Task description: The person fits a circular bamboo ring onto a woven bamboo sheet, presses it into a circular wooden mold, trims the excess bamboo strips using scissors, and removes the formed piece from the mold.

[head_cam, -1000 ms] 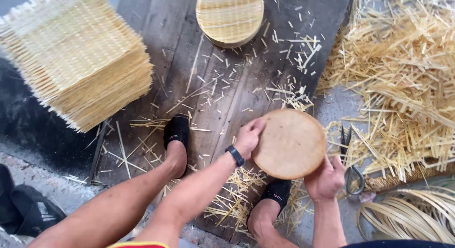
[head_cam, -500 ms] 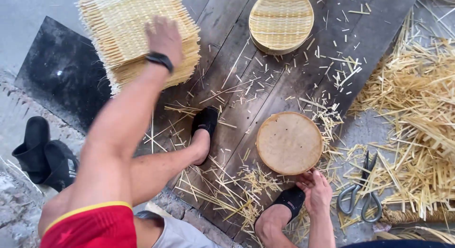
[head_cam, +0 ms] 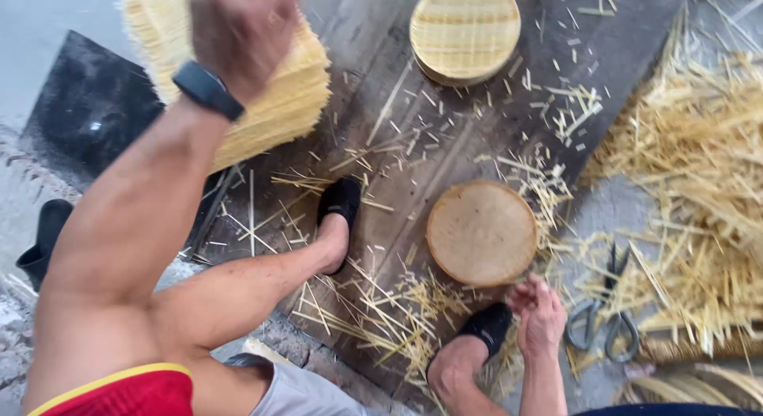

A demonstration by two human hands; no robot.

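Landmark: round wooden block [head_cam: 482, 232] on the dark plank floor [head_cam: 413, 138], lying flat among cut bamboo slivers.

Left hand [head_cam: 238, 30], up-left of the block and well apart from it, blurred; fingers look curled into a loose fist above the stack of woven bamboo mats [head_cam: 278, 98]. Whether it grips a mat: cannot tell, the hand hides the contact. A black wristband sits on that wrist.

Right hand [head_cam: 540, 314] just below the block's lower right edge, fingers bent, holding nothing visible; fingertips near the rim, contact unclear.

Scissors [head_cam: 604, 321] right of that hand, half buried in straw [head_cam: 699, 185]. Round woven tray [head_cam: 465, 30] above the block, its top edge cut off.
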